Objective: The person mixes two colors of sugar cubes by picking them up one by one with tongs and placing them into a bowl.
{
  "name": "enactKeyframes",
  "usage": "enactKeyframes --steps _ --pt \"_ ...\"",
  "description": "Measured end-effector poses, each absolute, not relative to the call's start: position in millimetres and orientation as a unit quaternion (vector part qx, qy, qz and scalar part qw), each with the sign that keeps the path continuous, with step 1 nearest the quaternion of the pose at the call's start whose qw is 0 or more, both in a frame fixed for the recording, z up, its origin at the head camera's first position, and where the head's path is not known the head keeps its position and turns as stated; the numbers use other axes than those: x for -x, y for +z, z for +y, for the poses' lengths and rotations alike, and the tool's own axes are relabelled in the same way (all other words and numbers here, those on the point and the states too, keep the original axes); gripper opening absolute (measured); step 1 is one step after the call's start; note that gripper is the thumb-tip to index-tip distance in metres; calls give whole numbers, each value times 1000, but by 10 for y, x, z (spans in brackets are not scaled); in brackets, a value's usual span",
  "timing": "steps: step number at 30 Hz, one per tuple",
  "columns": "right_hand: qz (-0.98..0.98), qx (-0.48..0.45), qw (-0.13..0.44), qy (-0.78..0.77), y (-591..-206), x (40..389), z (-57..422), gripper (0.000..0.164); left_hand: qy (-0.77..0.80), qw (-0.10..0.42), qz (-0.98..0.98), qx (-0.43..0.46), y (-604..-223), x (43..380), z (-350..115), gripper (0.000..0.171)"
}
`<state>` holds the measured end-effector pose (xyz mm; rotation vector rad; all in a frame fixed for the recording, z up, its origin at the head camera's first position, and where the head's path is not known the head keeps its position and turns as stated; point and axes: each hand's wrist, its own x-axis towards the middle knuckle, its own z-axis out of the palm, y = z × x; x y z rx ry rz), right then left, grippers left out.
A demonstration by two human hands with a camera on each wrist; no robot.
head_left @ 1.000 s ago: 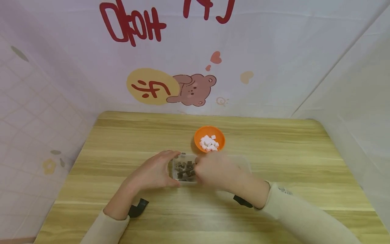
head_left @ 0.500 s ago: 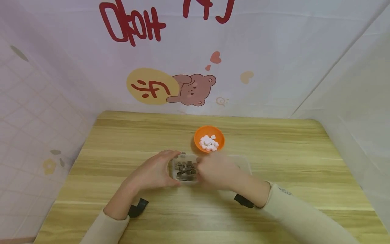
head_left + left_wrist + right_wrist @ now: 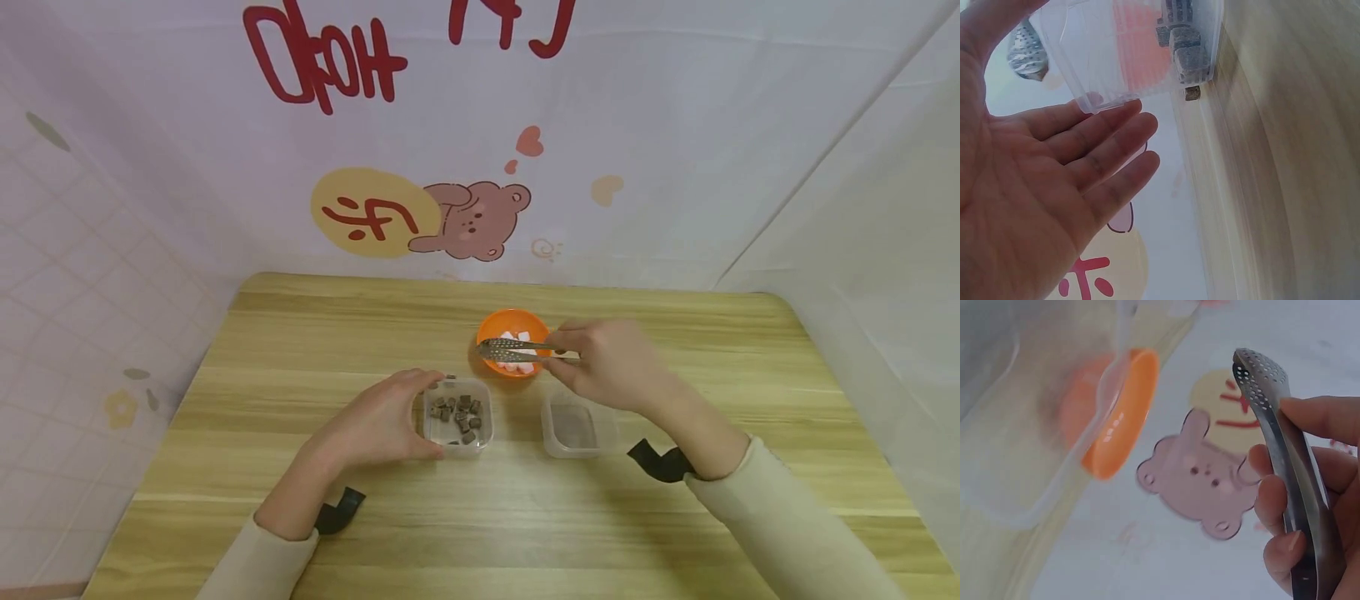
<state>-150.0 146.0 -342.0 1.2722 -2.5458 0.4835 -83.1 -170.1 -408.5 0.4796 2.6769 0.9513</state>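
Observation:
My left hand [image 3: 382, 421] holds a transparent plastic box [image 3: 490, 421] from its left side, thumb at the near side and fingers at the far side. Several small dark brown cubes [image 3: 462, 412] lie in it. In the left wrist view the fingertips [image 3: 1141, 122] touch or lie close to the box wall. My right hand [image 3: 615, 362] grips metal tongs [image 3: 517, 350] with perforated tips, held above an orange bowl [image 3: 512, 317] of white cubes [image 3: 523, 337]. In the right wrist view the tongs' tips [image 3: 1260, 375] are close together, with nothing visible between them.
A second transparent box [image 3: 573, 450] stands on the wooden table [image 3: 480, 533] below my right hand. One dark cube [image 3: 1192, 93] lies on the table just behind the left box. A printed white curtain [image 3: 637, 225] hangs behind the table.
My right hand has lifted the tongs out of the left box and moved them up and right, over the orange bowl. The second box now shows more fully. My left hand stays put.

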Motion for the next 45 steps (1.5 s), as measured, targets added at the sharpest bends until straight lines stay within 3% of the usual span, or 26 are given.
enactKeyframes --steps 18,27,36,45 --pt "-912 -368 108 146 -3616 1745 1724 1 331 136 919 -163 -4111 837 -1701 100" --pt "-921 -354 102 127 -3662 1758 1733 12 335 136 919 -159 -4104 831 -1703 100" --pt "-897 -392 129 160 -3598 1645 1616 17 335 136 919 -157 -4101 827 -1704 101" --pt "-876 -435 135 159 -3557 1481 1418 11 331 129 920 -165 -4119 834 -1713 102"
